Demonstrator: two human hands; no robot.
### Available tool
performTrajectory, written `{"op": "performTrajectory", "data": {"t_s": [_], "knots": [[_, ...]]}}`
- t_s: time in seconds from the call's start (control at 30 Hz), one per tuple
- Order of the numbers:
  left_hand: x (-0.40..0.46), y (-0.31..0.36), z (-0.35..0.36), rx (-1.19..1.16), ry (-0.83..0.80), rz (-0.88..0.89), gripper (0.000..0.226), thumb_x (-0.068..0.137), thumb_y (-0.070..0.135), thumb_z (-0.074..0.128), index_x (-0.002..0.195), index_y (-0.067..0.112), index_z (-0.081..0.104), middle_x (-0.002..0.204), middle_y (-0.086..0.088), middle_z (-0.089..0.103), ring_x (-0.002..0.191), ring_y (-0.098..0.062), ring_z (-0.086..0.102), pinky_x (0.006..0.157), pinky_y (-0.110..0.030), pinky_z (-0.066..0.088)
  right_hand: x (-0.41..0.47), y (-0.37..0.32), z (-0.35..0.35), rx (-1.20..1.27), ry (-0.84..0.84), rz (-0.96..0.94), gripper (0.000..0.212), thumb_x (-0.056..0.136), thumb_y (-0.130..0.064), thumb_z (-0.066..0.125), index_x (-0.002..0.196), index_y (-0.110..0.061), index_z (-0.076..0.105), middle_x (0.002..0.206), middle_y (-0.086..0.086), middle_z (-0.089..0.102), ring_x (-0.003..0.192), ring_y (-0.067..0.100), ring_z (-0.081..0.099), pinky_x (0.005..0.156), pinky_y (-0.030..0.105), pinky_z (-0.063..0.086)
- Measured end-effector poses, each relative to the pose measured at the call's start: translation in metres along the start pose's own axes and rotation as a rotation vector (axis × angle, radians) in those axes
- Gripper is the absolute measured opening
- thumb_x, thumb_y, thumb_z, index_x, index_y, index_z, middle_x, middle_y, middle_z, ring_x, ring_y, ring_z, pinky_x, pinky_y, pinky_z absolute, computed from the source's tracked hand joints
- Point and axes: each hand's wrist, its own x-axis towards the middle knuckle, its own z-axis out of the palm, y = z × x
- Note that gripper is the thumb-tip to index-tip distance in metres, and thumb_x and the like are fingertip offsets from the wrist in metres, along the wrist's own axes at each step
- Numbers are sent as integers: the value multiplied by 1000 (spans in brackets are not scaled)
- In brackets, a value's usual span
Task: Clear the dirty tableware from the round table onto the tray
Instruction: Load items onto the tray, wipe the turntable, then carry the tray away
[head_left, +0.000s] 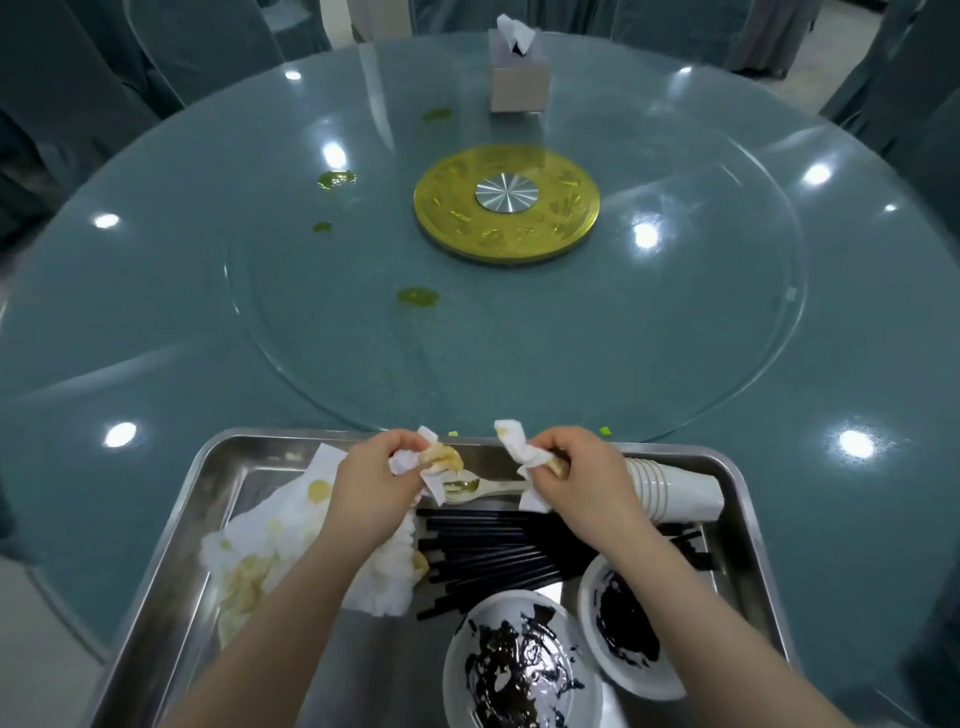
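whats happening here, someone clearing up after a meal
Yes. A person stands over a metal tray at the edge of the round table, the left hand and right hand each gripping a crumpled stained napkin. The tray already holds black chopsticks, stacked paper cups, two sauce-smeared plates and a spoon. Yellow-green spills and a tissue box remain on the table.

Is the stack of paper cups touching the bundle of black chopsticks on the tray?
Cannot tell. In the head view the right hand and its forearm cover the space between the paper cups and the chopsticks.
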Motion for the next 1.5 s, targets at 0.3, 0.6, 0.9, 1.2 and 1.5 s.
{"op": "performTrajectory", "data": {"t_s": [0.3,0.6,0.9,1.2,1.5], "knots": [[-57,-43,5,166,-230,-10,25,91,19,58,110,28,71,109,12,69,96,-2,61,75,-6,38,-27,-11,21,-274,-404,-15,42,70,-38,77,108,-28,64,104,-8,60,97,11,57,81,25,46],[-44,-30,-12,28,-106,23,25,90,19,58,103,40,61,92,27,62,65,12,56,68,-8,40,-9,-18,9,-364,-446,-89,28,72,-45,72,78,-18,74,81,4,66,75,17,58,75,37,52],[-1,-9,2,79,-29,34,21,89,15,59,94,36,62,84,24,61,75,9,56,59,2,37,28,19,-31,-280,-110,87,18,83,-17,66,99,-22,71,96,-5,70,85,13,60,78,21,42],[63,3,22,328,-28,1,10,86,19,65,95,20,64,86,7,63,81,-12,57,79,-25,44,72,41,-33,-407,-183,247,9,78,-16,69,86,-14,69,93,8,70,93,30,62,70,28,44],[100,11,20,500,-216,-122,14,76,21,78,71,17,66,77,2,67,79,-16,60,69,-26,44,75,44,-26,-342,-189,301,16,82,-13,66,70,-22,59,91,8,70,89,27,63,68,26,40]]}}
